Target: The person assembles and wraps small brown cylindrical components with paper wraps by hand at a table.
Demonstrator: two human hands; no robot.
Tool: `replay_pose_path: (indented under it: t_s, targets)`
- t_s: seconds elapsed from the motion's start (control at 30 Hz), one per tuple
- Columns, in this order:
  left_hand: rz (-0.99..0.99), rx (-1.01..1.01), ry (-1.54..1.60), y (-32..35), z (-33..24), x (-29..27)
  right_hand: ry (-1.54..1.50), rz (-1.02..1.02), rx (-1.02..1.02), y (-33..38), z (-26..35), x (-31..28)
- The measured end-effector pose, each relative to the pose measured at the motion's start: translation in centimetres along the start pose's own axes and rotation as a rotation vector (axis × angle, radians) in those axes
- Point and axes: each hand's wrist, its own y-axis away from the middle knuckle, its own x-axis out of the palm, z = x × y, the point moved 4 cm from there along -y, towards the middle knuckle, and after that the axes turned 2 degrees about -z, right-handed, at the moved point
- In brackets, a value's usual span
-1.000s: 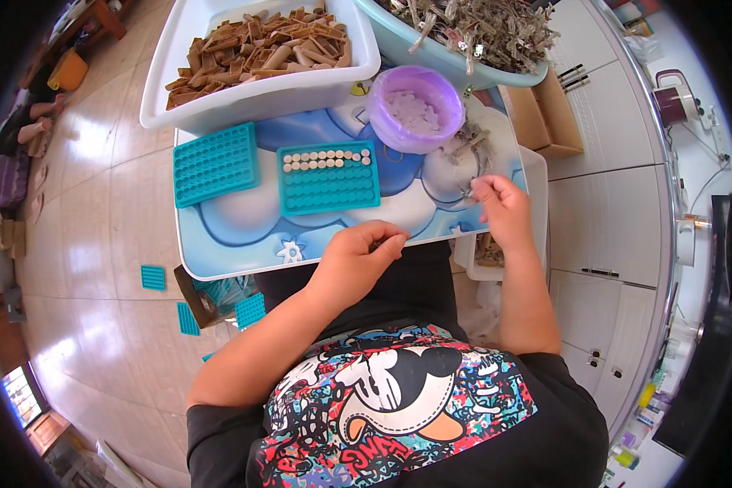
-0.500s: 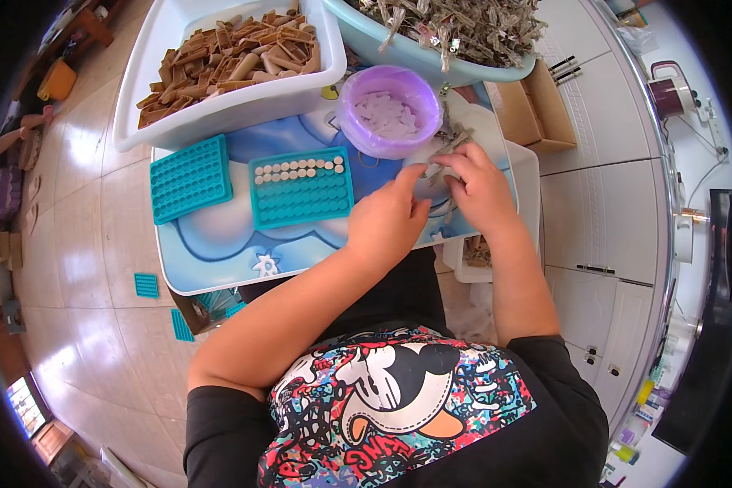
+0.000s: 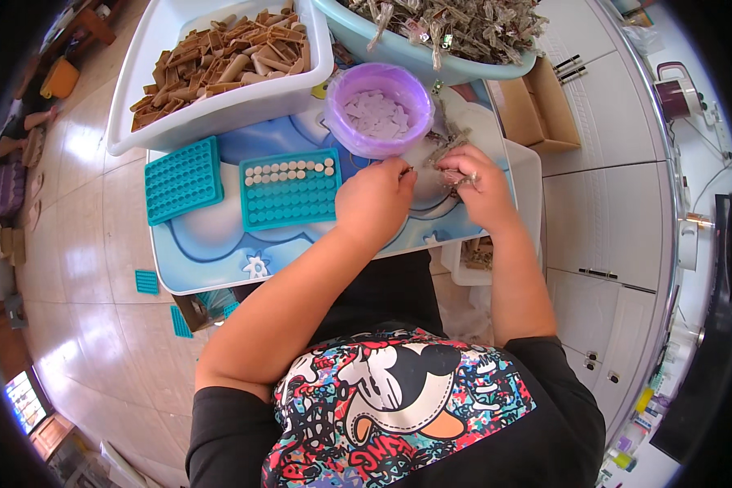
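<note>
My left hand (image 3: 374, 199) is over the table just below the purple tub (image 3: 386, 146), its fingertips pinched on something small and dark that I cannot make out. To its right, my right hand (image 3: 486, 191) is closed around a grey-brown crinkled bundle (image 3: 466, 179), partly covered by the fingers. More such crinkled pieces (image 3: 451, 138) lie just beyond that hand. Inside the plastic-lined tub are thin whitish flakes (image 3: 376, 114). Left of my left hand lies a teal tray (image 3: 289, 203) with round hollows; pale discs (image 3: 281, 172) sit in its far rows.
Farther left lies another teal tray (image 3: 183, 183). A white bin (image 3: 211, 106) of brown pieces and a light-blue basin (image 3: 431, 63) of grey crinkled bundles stand at the far side. A cardboard box (image 3: 537, 114) is beside the table's right edge, near white cabinets (image 3: 602, 114).
My left hand has drawn back from my right hand, and its fingertips have closed together. The fingers of my right hand have curled in around the bundle. The whole view has shifted slightly.
</note>
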Motion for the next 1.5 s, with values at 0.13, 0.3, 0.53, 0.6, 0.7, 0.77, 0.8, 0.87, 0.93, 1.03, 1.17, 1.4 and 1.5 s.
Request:
replay_pose_path:
  t_s: [0.13,0.3,0.53,0.6,0.7,0.77,0.8,0.87,0.93,1.03,1.17,1.4,1.5]
  targets:
    - [-0.007,0.008,0.039,0.4,0.3,-0.1,-0.040,-0.014,0.009,-0.2,0.3,-0.5]
    - [0.063,0.029,0.061,1.0,-0.5,0.2,-0.096,-0.089,0.103,-0.1,-0.7,-1.0]
    - [0.112,0.032,0.061,1.5,-1.5,0.2,-0.070,-0.114,0.048,-0.4,0.5,-0.9]
    - [0.051,0.006,0.108,1.4,-1.6,-0.2,-0.081,-0.079,0.077,-0.4,0.6,-0.8]
    - [-0.063,0.093,0.138,1.1,-1.7,-0.5,-0.062,-0.074,0.067,-0.4,0.5,-0.7]
    - [0.021,0.005,0.159,1.1,-1.8,-0.3,-0.063,-0.065,0.050,-0.4,0.6,-0.5]
    - [0.020,0.004,0.158,1.0,-1.7,-0.2,-0.064,-0.057,0.033,-0.4,0.6,-0.4]
    - [0.059,0.004,0.171,0.7,-1.6,0.4,-0.083,-0.042,0.002,-0.4,0.9,-0.2]
    - [0.050,-0.001,0.192,0.6,-1.5,0.4,-0.099,-0.029,-0.029,-0.4,1.1,-0.2]
    - [0.040,-0.003,0.258,0.7,-1.2,0.2,-0.054,-0.022,-0.022,-0.5,0.7,-0.5]
    - [0.039,0.040,0.355,1.0,-1.1,0.0,0.092,-0.060,-0.041,-0.6,0.8,-0.9]
    - [-0.004,0.108,0.234,1.8,-1.5,-0.9,0.330,-0.145,-0.057,-0.8,1.7,-0.6]
    - [-0.008,0.100,0.170,2.1,-1.2,-1.3,0.390,-0.198,-0.064,-0.7,2.3,-0.5]
